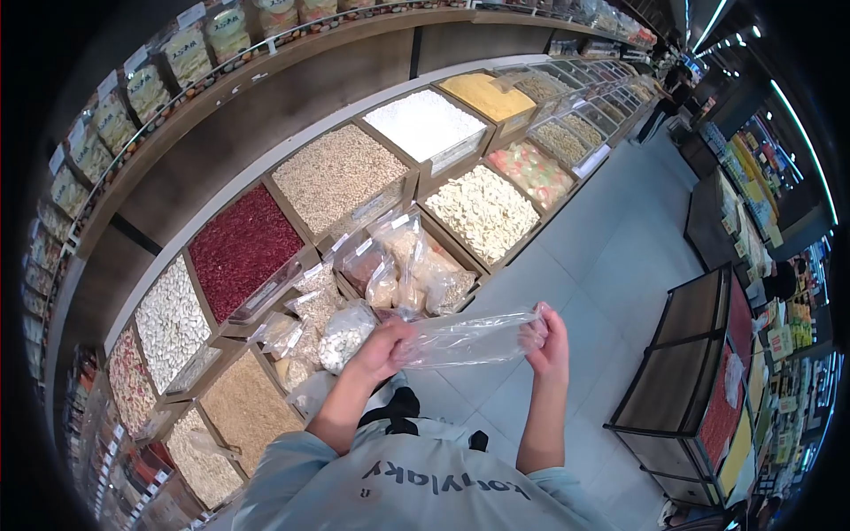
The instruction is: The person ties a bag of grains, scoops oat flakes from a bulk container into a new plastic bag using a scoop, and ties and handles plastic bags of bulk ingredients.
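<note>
A clear plastic bag (pixel 469 340) is stretched sideways in front of my body, above the floor. My left hand (pixel 382 349) is closed on one end of it. At the other end, my right hand (pixel 547 340) grips the bunched plastic with its fingers wrapped round. The bag looks flat, with nothing visible inside. Just left of my left hand is a tied bag of white pieces (pixel 345 334). Several filled clear bags (pixel 409 265) with white labels lie heaped in a bin behind my hands.
Wooden bins hold dark red beans (pixel 243 251), white beans (pixel 172 320), tan grains (pixel 340 171), white powder or grain (pixel 425 124) and pale slices (pixel 482 211). Packaged goods line a shelf (pixel 190 106) above. At right stands a dark display stand (pixel 677 380). A person (pixel 666 102) is far down the aisle.
</note>
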Motion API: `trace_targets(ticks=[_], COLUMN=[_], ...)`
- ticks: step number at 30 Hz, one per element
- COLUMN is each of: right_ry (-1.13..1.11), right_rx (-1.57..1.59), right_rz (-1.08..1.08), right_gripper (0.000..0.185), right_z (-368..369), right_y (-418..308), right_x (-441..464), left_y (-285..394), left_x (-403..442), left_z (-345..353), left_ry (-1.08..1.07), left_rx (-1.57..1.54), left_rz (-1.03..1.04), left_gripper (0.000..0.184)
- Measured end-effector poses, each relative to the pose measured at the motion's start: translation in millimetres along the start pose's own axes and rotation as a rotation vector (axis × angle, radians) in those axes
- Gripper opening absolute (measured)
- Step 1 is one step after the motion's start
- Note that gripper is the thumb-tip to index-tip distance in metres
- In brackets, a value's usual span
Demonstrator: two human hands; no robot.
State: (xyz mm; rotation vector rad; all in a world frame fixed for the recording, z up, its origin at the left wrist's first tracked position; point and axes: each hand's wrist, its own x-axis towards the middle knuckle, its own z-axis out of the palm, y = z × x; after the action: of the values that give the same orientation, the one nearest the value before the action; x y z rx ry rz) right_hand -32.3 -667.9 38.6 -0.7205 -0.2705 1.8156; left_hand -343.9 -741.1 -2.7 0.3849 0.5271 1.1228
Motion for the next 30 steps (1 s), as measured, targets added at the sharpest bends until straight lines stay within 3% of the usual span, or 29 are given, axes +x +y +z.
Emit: trace_targets(ticks=[2,4,5,9,11,12,13,15,17,18,20,21,22,24,25,26,27,28,29,30], right_ry=[-0.236,-0.284,-0.325,-0.169,-0.527,-0.527,-0.479,-0.431,-0.303,-0.305,-0.408,-0.402,-0.405,-0.458,-0.471,-0.483,-0.486,-0.497,-0.521,-0.527], right_rx=[-0.193,-0.174,-0.150,-0.161,0.376,0.374,0.324,0.270,0.160,0.156,0.026,-0.001,-0.003,-0.051,-0.049,-0.355,-0.660,-0.660,-1.127,-1.592], right_rz=[0.125,0.148,0.162,0.116,0.223,0.231,0.171,0.113,0.001,0.009,0.022,0.023,0.039,0.074,0.087,-0.047,-0.185,-0.174,-0.276,-0.386], right_gripper=[0.027,0.027,0.027,0.027,0.026,0.026,0.024,0.027,0.036,0.036,0.036,0.039,0.039,0.043,0.043,0.046,0.049,0.049,0.051,0.054], right_z=[1.5,-11.0,-16.3,-15.5,14.6,30.2,46.7,65.7,75.0,77.4,85.7,90.5,89.0,89.3,94.7,101.5,106.1,107.2,107.1,105.2], right_y=[5.0,16.1,22.8,40.8,41.2,38.7,34.5,27.6,20.6,17.1,11.7,8.8,3.4,-9.3,-15.4,-21.8,-28.8,-36.5,-43.5,-48.3], right_x=[10.1,23.5,29.9,54.1,70.3,75.9,80.3,91.6,106.8,116.6,134.4,140.0,147.6,166.8,172.8,175.3,177.6,181.7,186.2,191.5], left_y=[23.9,51.0,55.2,69.1,60.0,61.7,64.8,75.4,98.3,98.6,97.2,95.2,87.9,72.7,76.3,73.5,66.3,67.5,66.4,63.7], left_x=[4.8,2.5,6.8,10.7,16.5,24.5,34.1,39.2,25.5,30.6,42.2,50.0,59.1,82.2,90.9,97.8,103.1,109.3,117.8,130.3], left_z=[7.0,27.9,9.2,-12.8,-55.9,-68.5,-79.1,-61.3,13.4,22.3,33.6,38.0,26.4,-7.7,5.6,2.0,-7.5,0.2,14.0,22.1], left_ry=[-0.029,0.348,0.278,0.454,0.196,0.201,-0.189,-0.580,0.181,0.188,0.362,0.372,0.389,0.530,0.600,0.615,0.649,0.663,0.666,0.677], left_rx=[-0.179,-0.351,-0.497,-0.503,-0.427,-0.431,-0.453,-0.462,0.476,0.473,1.347,1.396,1.394,1.228,1.212,1.214,0.878,0.537,0.330,0.332], left_rz=[-0.021,0.051,0.101,0.142,0.144,0.150,0.184,0.219,0.429,0.433,0.485,0.502,0.500,0.606,0.722,0.730,0.505,0.285,0.371,0.377], left_gripper=[0.025,0.026,0.026,0.024,0.029,0.029,0.038,0.052,0.080,0.080,0.087,0.061,0.061,0.037,0.016,0.016,0.017,0.020,0.029,0.029])
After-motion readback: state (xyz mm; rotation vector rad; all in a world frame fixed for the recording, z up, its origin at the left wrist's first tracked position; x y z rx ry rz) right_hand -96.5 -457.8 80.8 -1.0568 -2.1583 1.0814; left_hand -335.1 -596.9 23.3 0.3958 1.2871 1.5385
